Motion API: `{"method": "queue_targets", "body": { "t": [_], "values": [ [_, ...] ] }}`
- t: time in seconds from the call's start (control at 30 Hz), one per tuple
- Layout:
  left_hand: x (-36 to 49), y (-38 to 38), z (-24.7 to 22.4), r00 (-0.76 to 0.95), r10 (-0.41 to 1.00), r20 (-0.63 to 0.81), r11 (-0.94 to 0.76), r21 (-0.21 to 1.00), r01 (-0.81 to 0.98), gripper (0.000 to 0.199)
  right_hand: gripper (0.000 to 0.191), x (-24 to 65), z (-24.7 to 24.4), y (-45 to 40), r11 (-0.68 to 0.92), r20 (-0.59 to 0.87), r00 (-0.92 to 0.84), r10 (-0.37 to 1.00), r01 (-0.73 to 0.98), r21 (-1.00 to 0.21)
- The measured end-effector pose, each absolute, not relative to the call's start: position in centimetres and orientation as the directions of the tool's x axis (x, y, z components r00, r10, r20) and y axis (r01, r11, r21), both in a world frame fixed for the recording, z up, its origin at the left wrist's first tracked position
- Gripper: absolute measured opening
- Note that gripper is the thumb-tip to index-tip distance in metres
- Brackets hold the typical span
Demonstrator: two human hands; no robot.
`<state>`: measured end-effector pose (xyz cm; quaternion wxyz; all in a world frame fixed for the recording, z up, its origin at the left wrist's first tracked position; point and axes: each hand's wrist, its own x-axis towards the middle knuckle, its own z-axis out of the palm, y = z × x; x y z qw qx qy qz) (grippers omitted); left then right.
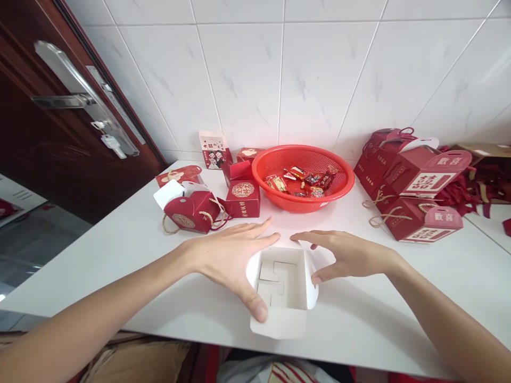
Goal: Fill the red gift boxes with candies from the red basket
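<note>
An open box [289,279] with a white inside stands on the white table [159,298], its flaps folded outward and nothing in it. My left hand [233,255] is spread along the box's left side, thumb over the near left corner and fingers toward the far edge. On the other side, my right hand [343,252] has its fingers apart, with the thumb at the right flap and the other fingers by the far right corner. Neither hand is closed round the box.
Behind the box sits a red basket [303,205] holding several wrapped sweets. Red boxes [245,199] and a roped box [191,213] stand at its left. Stacked red gift boxes [419,175] are at the right, against the tiled wall. A door [40,143] is at far left.
</note>
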<state>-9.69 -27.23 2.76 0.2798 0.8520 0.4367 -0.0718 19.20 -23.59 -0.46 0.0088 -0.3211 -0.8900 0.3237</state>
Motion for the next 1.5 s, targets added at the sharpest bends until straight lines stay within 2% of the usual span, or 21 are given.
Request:
{"method": "queue_targets", "body": {
  "t": [0.1,0.17,0.3,0.43,0.6,0.77,0.93,1.0,1.07,1.2,1.27,1.33,1.43,1.5],
  "values": [
    [-9.4,-28.5,3.2,0.64,0.721,-0.266,-0.527,0.39,0.755,0.115,0.085,19.1,-0.5,-23.8,0.588,-0.185,-0.8,0.571,0.556,-0.587],
    [-9.1,-29.0,3.3,0.652,0.715,-0.252,-0.557,0.359,0.749,0.111,0.085,19.0,-0.5,-23.8,0.589,-0.185,-0.804,0.565,0.55,-0.593],
    [-8.8,-28.5,2.8,0.61,0.732,-0.302,-0.56,0.244,0.792,0.117,0.086,19.1,-0.6,-23.7,0.588,-0.218,-0.791,0.572,0.58,-0.564],
    [-8.8,-26.9,1.3,0.576,0.785,-0.231,-0.539,0.206,0.817,0.122,0.086,19.6,-0.5,-23.0,0.561,-0.241,-0.748,0.618,0.635,-0.531],
    [-8.7,-25.3,-0.8,0.5,0.859,-0.108,-0.45,0.306,0.839,0.116,0.077,20.7,-0.1,-22.1,0.507,-0.237,-0.695,0.679,0.677,-0.533],
    [-9.2,-24.1,-1.5,0.411,0.911,0.04,-0.386,0.433,0.815,0.1,0.07,21.6,1.0,-22.0,0.455,-0.248,-0.614,0.75,0.75,-0.481],
    [-9.9,-22.4,-2.2,0.45,0.892,0.041,-0.386,0.588,0.711,0.093,0.06,22.2,2.9,-22.0,0.47,-0.249,-0.644,0.723,0.723,-0.506],
    [-9.9,-21.7,-2.3,0.452,0.891,0.04,-0.38,0.612,0.694,0.092,0.055,22.4,3.8,-21.6,0.493,-0.207,-0.663,0.719,0.697,-0.52],
    [-9.8,-21.3,-2.0,0.447,0.894,0.029,-0.381,0.574,0.725,0.093,0.049,22.6,4.7,-20.8,0.523,-0.124,-0.685,0.717,0.648,-0.554],
    [-9.7,-21.3,0.6,0.484,0.875,-0.026,-0.449,0.334,0.829,0.097,0.041,22.4,5.5,-17.6,0.549,0.15,-0.633,0.759,0.499,-0.671],
    [-9.7,-21.2,2.5,0.498,0.867,-0.028,-0.478,0.241,0.845,0.088,0.036,21.8,5.0,-15.4,0.52,0.245,-0.556,0.794,0.415,-0.747],
    [-9.5,-20.5,4.4,0.497,0.867,0.024,-0.488,0.236,0.84,0.068,0.031,21.1,3.9,-13.0,0.488,0.296,-0.482,0.825,0.343,-0.802],
    [-8.2,-17.9,6.4,0.512,0.85,0.12,-0.522,0.311,0.794,0.045,0.02,19.7,2.1,-9.8,0.466,0.345,-0.369,0.863,0.322,-0.824],
    [-6.5,-15.5,6.8,0.57,0.816,0.095,-0.566,0.329,0.756,0.035,0.013,18.8,1.0,-8.2,0.449,0.361,-0.294,0.885,0.333,-0.829]
  ]
}}
